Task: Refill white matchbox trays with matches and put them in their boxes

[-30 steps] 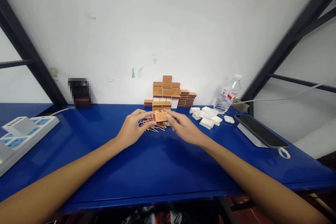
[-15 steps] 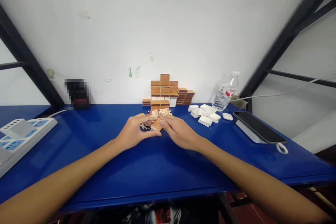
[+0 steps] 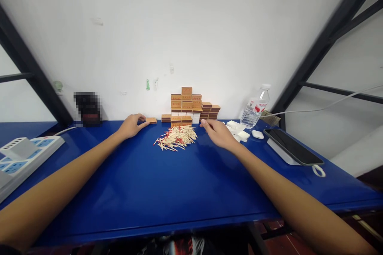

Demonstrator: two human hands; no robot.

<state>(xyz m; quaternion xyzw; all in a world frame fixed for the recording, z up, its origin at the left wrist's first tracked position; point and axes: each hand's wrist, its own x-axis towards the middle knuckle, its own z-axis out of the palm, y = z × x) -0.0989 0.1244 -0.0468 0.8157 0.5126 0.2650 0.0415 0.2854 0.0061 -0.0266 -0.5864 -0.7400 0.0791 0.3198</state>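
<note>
A loose pile of red-tipped matches [image 3: 176, 138] lies on the blue table [image 3: 167, 191], in front of a stack of orange matchboxes [image 3: 187, 105] against the wall. My left hand [image 3: 131, 125] is stretched out to the left of the stack, and its fingertips pinch a single orange matchbox [image 3: 151, 120] that rests on the table. My right hand [image 3: 218, 131] hovers just right of the match pile with its fingers loosely apart and nothing in them. It is close to a cluster of white inner trays [image 3: 239, 130].
At the left edge sits a white power strip [image 3: 26, 152]. A water bottle [image 3: 257, 106], a white earbud case [image 3: 257, 134] and a dark phone on a stand [image 3: 291, 147] stand on the right. A dark blurred object [image 3: 88, 107] is by the wall, between black frame beams.
Both hands have left the match pile. The left carried the matchbox away to the far left by the stack. The right moved right toward the white trays, and the pile is now uncovered.
</note>
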